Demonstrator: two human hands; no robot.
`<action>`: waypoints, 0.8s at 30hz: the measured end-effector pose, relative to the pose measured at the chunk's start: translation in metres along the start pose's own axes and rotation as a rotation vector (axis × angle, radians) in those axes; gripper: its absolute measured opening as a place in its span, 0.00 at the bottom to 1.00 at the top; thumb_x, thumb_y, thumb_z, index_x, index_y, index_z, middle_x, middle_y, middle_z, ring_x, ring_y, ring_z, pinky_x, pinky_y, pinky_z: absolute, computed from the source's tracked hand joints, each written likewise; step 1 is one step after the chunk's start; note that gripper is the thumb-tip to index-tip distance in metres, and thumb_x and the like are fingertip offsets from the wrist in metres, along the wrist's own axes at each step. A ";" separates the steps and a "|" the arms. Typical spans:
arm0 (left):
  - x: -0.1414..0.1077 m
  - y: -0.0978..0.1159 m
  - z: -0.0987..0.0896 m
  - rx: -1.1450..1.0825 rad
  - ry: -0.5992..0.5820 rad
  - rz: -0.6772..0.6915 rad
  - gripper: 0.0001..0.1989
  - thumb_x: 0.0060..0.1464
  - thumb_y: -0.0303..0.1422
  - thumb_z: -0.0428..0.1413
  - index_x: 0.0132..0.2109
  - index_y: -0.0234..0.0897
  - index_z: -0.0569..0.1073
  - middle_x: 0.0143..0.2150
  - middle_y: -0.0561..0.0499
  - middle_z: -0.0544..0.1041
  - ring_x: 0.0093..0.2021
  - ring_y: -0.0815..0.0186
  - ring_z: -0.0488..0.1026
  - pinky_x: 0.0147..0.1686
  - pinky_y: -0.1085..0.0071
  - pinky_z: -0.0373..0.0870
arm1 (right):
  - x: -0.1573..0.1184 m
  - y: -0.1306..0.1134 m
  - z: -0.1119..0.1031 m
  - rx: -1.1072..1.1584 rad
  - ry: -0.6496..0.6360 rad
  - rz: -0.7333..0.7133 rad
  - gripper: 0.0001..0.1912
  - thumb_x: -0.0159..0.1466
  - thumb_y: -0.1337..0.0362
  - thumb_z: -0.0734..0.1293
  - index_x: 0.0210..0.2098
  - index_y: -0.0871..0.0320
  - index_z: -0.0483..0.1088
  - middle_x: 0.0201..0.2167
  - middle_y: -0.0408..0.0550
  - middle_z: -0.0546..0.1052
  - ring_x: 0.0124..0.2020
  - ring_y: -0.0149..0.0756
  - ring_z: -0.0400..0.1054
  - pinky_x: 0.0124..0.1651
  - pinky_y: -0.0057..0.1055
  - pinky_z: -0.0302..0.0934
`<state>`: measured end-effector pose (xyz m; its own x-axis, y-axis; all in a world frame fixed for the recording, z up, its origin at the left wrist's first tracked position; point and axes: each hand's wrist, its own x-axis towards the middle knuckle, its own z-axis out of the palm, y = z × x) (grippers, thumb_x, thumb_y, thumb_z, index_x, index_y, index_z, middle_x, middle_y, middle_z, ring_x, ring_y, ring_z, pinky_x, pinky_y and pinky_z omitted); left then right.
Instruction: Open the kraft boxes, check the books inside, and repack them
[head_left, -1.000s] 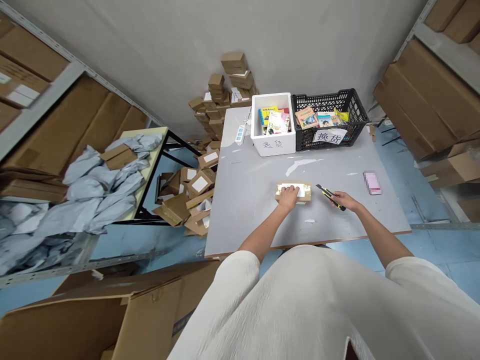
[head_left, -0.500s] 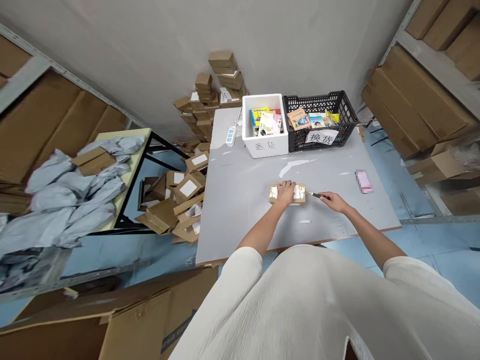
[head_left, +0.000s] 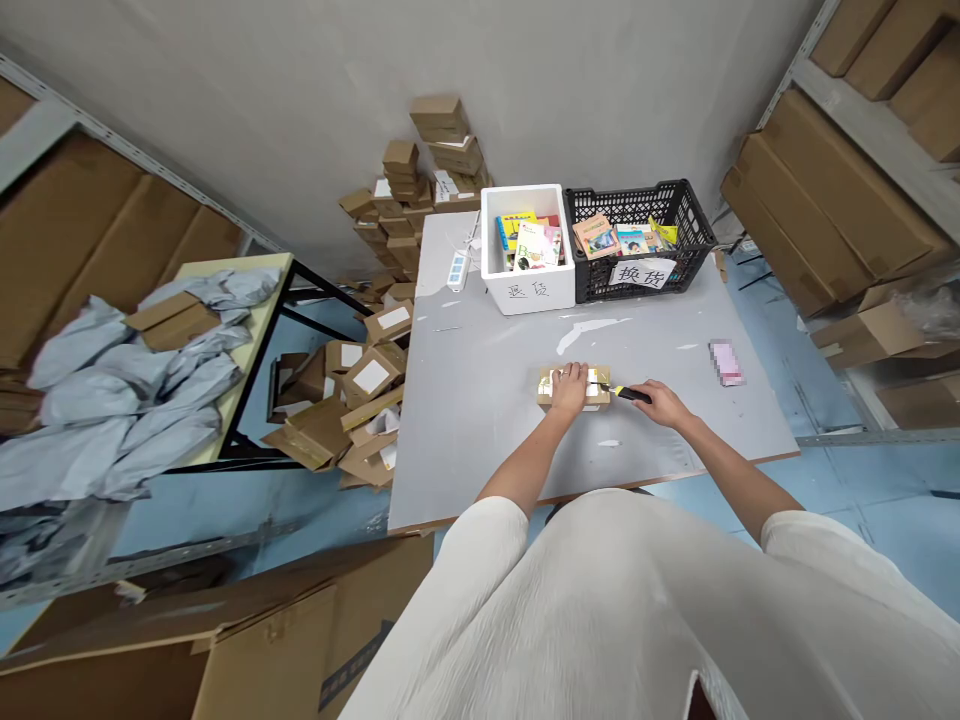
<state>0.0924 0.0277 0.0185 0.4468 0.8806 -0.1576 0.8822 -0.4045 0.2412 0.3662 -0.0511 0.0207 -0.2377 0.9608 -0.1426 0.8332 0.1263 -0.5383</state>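
A small cardboard box (head_left: 546,390) with white labels and shiny tape lies on the grey table (head_left: 465,420). My left hand (head_left: 570,387) grips it from above, fingers over the top and covering its middle. In my right hand (head_left: 664,404) is a black and yellow utility knife (head_left: 631,394), held by its handle. The knife's blade end reaches over the right part of the box top, close to my left fingers. Whether the blade has gone through the tape is too small to tell.
Behind the box stand a white foam bin (head_left: 534,295) and a black plastic crate (head_left: 697,240), both holding books. A pink blurred item (head_left: 726,362) lies at right, a power strip (head_left: 458,270) at back left. Opened cartons (head_left: 315,432) pile up left of the table.
My right hand has brought the utility knife leftward, from beside the box to over its top. My left hand stays on the box. The view has shifted slightly.
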 end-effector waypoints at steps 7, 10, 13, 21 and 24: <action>-0.007 0.005 0.012 0.003 0.050 -0.042 0.30 0.76 0.30 0.38 0.79 0.39 0.62 0.77 0.35 0.66 0.79 0.49 0.57 0.74 0.43 0.55 | -0.004 0.005 0.013 -0.035 0.065 0.011 0.24 0.76 0.56 0.63 0.68 0.51 0.75 0.53 0.57 0.81 0.55 0.54 0.73 0.60 0.49 0.69; -0.007 0.006 0.015 0.007 0.051 -0.056 0.32 0.74 0.28 0.38 0.80 0.40 0.61 0.78 0.36 0.65 0.80 0.50 0.56 0.75 0.42 0.54 | -0.006 0.012 0.014 -0.064 0.073 -0.013 0.25 0.77 0.55 0.62 0.69 0.50 0.75 0.54 0.58 0.80 0.54 0.54 0.73 0.60 0.49 0.68; -0.007 0.005 0.019 0.014 0.051 -0.055 0.33 0.72 0.25 0.38 0.80 0.39 0.61 0.79 0.36 0.65 0.80 0.50 0.56 0.76 0.41 0.53 | -0.007 0.017 0.014 -0.103 0.095 -0.026 0.25 0.77 0.54 0.61 0.69 0.49 0.74 0.55 0.58 0.80 0.53 0.55 0.73 0.59 0.49 0.68; -0.010 0.004 0.020 -0.007 0.070 -0.054 0.33 0.72 0.25 0.40 0.80 0.42 0.61 0.79 0.37 0.65 0.80 0.50 0.57 0.76 0.40 0.54 | 0.000 0.024 0.007 -0.148 0.087 -0.048 0.24 0.77 0.54 0.62 0.68 0.50 0.75 0.58 0.58 0.80 0.55 0.56 0.72 0.57 0.48 0.66; -0.010 0.005 0.020 -0.011 0.070 -0.055 0.33 0.73 0.26 0.40 0.80 0.42 0.61 0.78 0.36 0.65 0.80 0.49 0.57 0.75 0.39 0.55 | 0.003 0.029 0.001 -0.163 0.088 -0.056 0.24 0.77 0.52 0.61 0.67 0.51 0.75 0.58 0.59 0.80 0.54 0.57 0.72 0.56 0.49 0.65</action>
<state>0.0948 0.0118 0.0016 0.3861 0.9166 -0.1038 0.9033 -0.3529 0.2441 0.3889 -0.0453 0.0040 -0.2473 0.9681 -0.0396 0.8916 0.2113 -0.4005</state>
